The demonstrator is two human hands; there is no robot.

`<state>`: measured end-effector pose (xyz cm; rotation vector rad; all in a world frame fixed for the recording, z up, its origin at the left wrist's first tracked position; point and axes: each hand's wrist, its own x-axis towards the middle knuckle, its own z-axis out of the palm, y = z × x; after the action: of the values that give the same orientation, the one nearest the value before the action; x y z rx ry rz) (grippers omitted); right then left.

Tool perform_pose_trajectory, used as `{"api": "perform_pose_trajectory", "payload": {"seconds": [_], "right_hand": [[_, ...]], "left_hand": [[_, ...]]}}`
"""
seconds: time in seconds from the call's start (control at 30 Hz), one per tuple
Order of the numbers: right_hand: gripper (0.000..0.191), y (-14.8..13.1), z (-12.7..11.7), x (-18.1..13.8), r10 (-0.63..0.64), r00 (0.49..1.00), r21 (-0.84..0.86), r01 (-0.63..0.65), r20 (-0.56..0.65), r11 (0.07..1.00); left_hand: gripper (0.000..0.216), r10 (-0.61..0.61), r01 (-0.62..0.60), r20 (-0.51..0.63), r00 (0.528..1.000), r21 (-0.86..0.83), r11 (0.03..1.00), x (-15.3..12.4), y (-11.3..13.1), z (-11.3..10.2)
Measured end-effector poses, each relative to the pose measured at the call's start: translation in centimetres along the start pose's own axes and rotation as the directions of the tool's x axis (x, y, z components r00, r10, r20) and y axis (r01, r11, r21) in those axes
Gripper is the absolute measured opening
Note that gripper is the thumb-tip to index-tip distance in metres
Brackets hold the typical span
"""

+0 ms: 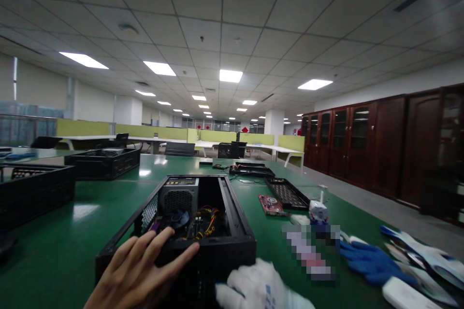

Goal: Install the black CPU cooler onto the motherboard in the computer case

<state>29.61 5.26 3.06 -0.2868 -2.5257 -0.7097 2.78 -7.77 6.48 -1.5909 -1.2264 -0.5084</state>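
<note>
An open black computer case (pixel 237 212) lies on the green table in front of me. Inside it are a power supply (pixel 179 201), a fan (pixel 177 218) and several coloured cables (pixel 212 222). My bare left hand (pixel 141 260) rests over the case's near edge, fingers stretched and spread. A white glove covers my right hand (pixel 257 286), which is beside the near right corner of the case. Its fingers are curled and a little blurred; what they hold, if anything, is hidden.
Right of the case lie a red circuit board (pixel 271 205), a black perforated panel (pixel 288 193), a small white container (pixel 319 211) and blue gloves (pixel 373 258). Other black cases (pixel 108 164) stand at the left. Farther back are desks with yellow-green partitions (pixel 155 133); wooden cabinets (pixel 362 145) line the right wall.
</note>
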Motion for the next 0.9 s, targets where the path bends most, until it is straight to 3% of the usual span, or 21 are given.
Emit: {"api": "perform_pose_trajectory", "payload": {"seconds": [0.07, 0.17, 0.27, 0.4, 0.53, 0.73, 0.8, 0.9], "right_hand": [[0.02, 1.5, -0.3, 1.5, -0.016, 0.999, -0.008, 0.016, 0.046, 1.0], [0.02, 3.7, 0.3, 3.7, 0.183, 0.964, 0.074, -0.2, 0.194, 0.977], [0.019, 4.7, 2.6, 5.1, 0.329, 0.905, 0.097, -0.366, 0.27, 0.926], [0.02, 3.4, 5.3, 5.2, 0.378, 0.865, 0.126, -0.437, 0.329, 0.891], [0.024, 1.2, 5.9, 4.3, 0.427, 0.823, 0.175, -0.515, 0.374, 0.839], [0.024, 0.2, 5.5, 3.3, 0.483, 0.792, 0.331, -0.6, 0.374, 0.728], [0.024, 0.3, 5.6, 3.0, 0.52, 0.774, 0.413, -0.633, 0.361, 0.655], [0.03, 0.5, 5.8, 2.9, 0.554, 0.718, 0.478, -0.695, 0.421, 0.538]], "left_hand": [[0.053, -0.007, 0.007, 0.02, 1.0, -0.015, 1.0, 1.0, -0.4, 2.2], [0.057, 0.046, -0.046, 0.068, 0.997, -0.006, 0.999, 2.7, -1.6, 6.8], [0.069, 0.099, -0.098, 0.204, 0.974, -0.013, 0.995, 4.7, -3.6, 11.6], [0.078, 0.057, -0.051, 0.285, 0.957, -0.028, 0.998, 7.2, -6.2, 17.0], [0.074, -0.05, 0.056, 0.293, 0.955, -0.014, 0.998, 8.5, -7.2, 20.9], [0.076, -0.189, 0.193, 0.254, 0.949, 0.01, 0.981, 9.7, -5.0, 23.6], [0.076, -0.178, 0.187, 0.25, 0.952, -0.013, 0.982, 9.4, -3.9, 23.2], [0.076, -0.065, 0.093, 0.278, 0.958, -0.085, 0.992, 7.1, -2.1, 21.3]]}}
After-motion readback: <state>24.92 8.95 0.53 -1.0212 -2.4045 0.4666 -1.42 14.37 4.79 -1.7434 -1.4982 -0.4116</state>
